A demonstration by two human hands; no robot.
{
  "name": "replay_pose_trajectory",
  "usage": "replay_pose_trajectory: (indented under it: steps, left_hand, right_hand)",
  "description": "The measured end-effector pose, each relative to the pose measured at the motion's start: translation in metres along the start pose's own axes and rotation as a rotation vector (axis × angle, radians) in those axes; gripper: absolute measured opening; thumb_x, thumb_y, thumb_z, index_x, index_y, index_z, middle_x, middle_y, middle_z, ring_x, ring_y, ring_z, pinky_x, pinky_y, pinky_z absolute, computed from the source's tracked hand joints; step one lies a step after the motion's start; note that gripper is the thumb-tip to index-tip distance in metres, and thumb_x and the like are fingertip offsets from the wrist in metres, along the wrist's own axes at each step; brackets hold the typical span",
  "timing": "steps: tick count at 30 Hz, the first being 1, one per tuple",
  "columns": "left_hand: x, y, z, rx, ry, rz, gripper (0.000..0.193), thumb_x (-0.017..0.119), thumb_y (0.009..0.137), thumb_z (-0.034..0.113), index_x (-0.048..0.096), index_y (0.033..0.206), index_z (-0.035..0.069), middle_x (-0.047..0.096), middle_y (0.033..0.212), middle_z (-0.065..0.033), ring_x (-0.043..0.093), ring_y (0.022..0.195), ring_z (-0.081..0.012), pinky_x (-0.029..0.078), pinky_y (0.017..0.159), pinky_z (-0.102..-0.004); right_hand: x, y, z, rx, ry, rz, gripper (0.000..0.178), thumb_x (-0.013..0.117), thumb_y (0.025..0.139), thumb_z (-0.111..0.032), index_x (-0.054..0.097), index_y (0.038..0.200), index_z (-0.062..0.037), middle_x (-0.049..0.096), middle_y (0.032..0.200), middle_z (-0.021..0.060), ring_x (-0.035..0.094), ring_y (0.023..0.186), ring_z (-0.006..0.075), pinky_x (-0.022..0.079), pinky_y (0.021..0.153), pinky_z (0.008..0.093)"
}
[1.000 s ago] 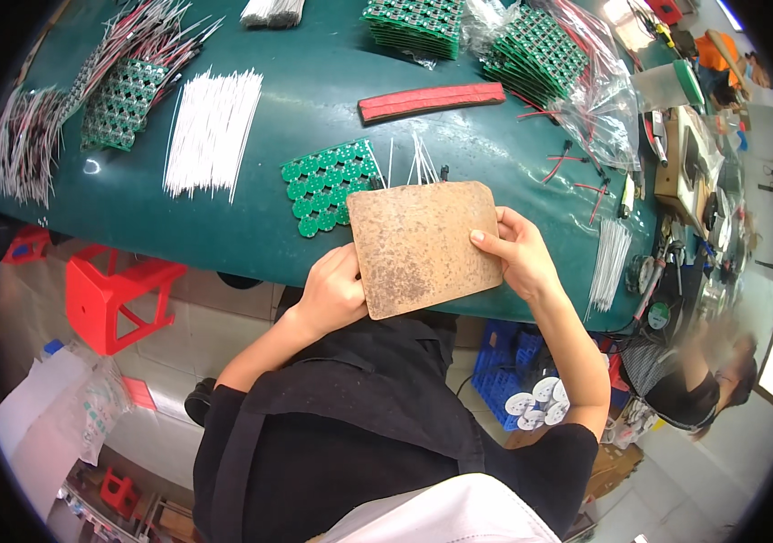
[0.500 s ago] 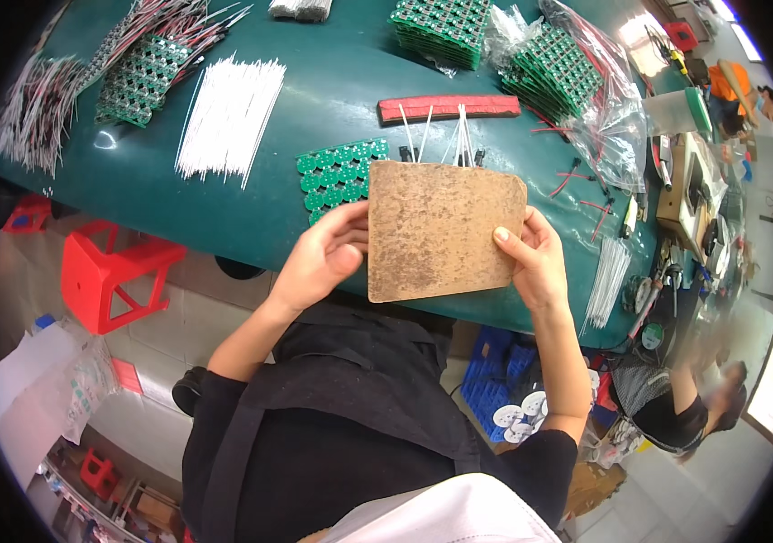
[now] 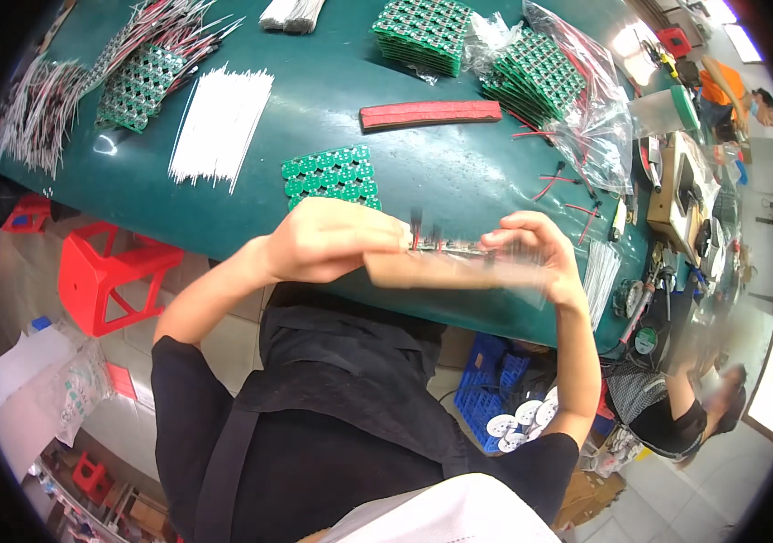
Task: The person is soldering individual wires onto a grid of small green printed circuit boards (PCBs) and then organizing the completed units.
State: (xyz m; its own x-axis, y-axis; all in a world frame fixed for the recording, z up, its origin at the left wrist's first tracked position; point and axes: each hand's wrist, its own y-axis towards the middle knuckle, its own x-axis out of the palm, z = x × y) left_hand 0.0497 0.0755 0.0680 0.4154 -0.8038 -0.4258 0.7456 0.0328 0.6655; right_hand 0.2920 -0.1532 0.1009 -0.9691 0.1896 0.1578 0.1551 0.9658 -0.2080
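Note:
Near the table's front edge I hold a brown board level between my hands, seen nearly edge-on and blurred by motion. My left hand is closed on its left end, thumb and fingers pressed together. My right hand grips the right end with curled fingers. On the board's far side, between my hands, stand small dark and reddish parts, too smeared to name. Just beyond my left hand lies a green circuit board panel, partly hidden by it. A red padded strip lies farther back.
White wires lie in a bundle on the left, beside wired circuit panels. Stacks of green panels stand at the back. Red-and-black leads, thin white wires and a lidded tub are on the right.
The board has tipped from showing its broad brown face to nearly edge-on. White wires that stuck out beyond it no longer show. My left hand has moved up and over its left end.

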Motion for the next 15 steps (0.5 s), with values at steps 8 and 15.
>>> replay_pose_trajectory:
  steps: [8,15]
  left_hand:
    - [0.014,-0.005,-0.027,0.428,0.459,-0.240,0.010,0.064,0.083,0.007,0.065,0.092,0.006,0.069,0.112,-0.0066,0.068,0.106,-0.0196,0.059,0.086,-0.0288]
    - [0.025,-0.005,-0.030,0.384,0.485,-0.396,0.017,0.062,0.084,0.008,0.065,0.101,0.004,0.068,0.114,-0.0081,0.068,0.106,-0.0207,0.058,0.089,-0.0303]
  right_hand:
    - [-0.028,0.016,0.014,-0.495,-0.997,-0.317,0.029,0.058,0.089,-0.008,0.061,0.118,-0.0057,0.068,0.120,0.0096,0.065,0.114,0.0231,0.038,0.110,0.0473]
    - [-0.048,0.030,0.042,-0.797,-1.170,-0.422,0.033,0.054,0.089,-0.007,0.059,0.120,-0.0012,0.066,0.122,0.0101,0.063,0.116,0.0238,0.048,0.102,0.0473]
